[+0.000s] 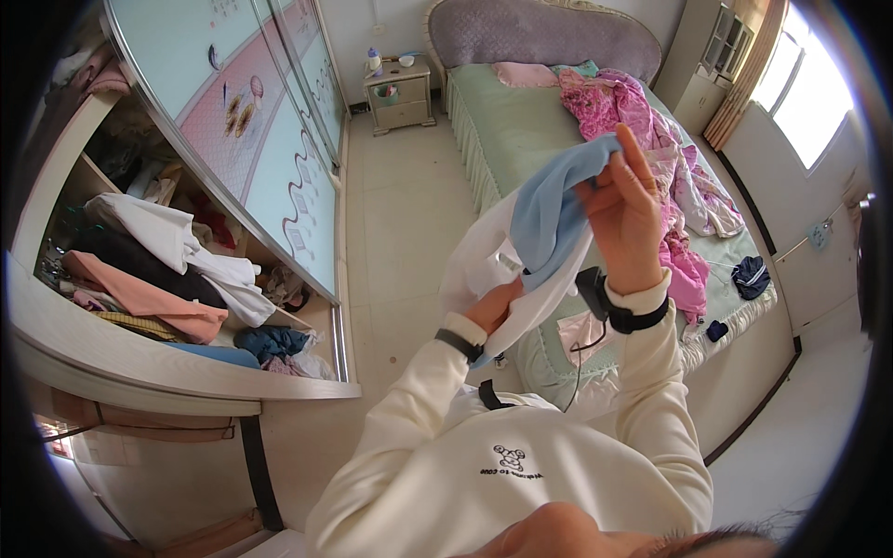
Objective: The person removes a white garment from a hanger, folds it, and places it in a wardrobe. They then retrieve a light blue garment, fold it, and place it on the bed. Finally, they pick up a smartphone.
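A white and light blue garment (551, 209) is held up in front of my chest, between my two hands. Its blue part is pinched near the top by my right hand (624, 202), whose fingers point upward. Lower down, my left hand (495, 307) reaches into the white part, and cloth covers most of its fingers. Both wrists wear black straps, and a small black device with a cable is at the right wrist. Behind the garment stands a bed (502, 146) with a pale green cover and a crumpled pink floral quilt (670, 174).
On the left an open wardrobe holds piled clothes, with a white garment (153, 230) and a salmon-coloured one (146, 296) on top. Its sliding door (237, 104) has a metal frame. A nightstand (401, 94) stands beside the bed; dark blue items (751, 277) lie at the bed's foot.
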A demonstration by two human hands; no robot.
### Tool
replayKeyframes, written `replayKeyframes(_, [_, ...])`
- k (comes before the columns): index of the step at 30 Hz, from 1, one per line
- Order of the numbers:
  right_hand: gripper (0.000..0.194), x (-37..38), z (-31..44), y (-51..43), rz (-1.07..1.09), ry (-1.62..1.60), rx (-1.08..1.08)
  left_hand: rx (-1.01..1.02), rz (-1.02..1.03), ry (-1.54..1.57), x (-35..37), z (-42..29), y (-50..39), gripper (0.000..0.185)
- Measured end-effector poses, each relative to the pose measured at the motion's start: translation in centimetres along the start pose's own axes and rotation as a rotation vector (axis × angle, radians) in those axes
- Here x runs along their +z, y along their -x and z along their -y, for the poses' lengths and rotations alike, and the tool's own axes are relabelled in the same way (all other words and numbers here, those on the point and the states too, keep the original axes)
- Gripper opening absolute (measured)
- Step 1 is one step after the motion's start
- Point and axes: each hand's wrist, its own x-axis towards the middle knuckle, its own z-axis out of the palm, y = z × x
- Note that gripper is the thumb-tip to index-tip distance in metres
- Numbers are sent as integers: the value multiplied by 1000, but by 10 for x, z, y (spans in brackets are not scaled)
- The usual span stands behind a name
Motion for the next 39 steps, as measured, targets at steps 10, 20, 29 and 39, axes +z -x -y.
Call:
replayKeyframes(10, [37,-143,-22,3,-374,123,6,585,-257,-568,-14,-20,87,32])
replayKeyframes(20, [43,-97,-75,112,73,429,357,1131,-305,-1232,48,-20,81,19])
replayKeyframes(29, [29,-106,-79,87,68,196,716,1215,-523,-1539,46,-36,96,39])
replayKeyframes(39, [46,-109,-79,44,354,372,930,1178,-394,-1576,52,-75,92,26])
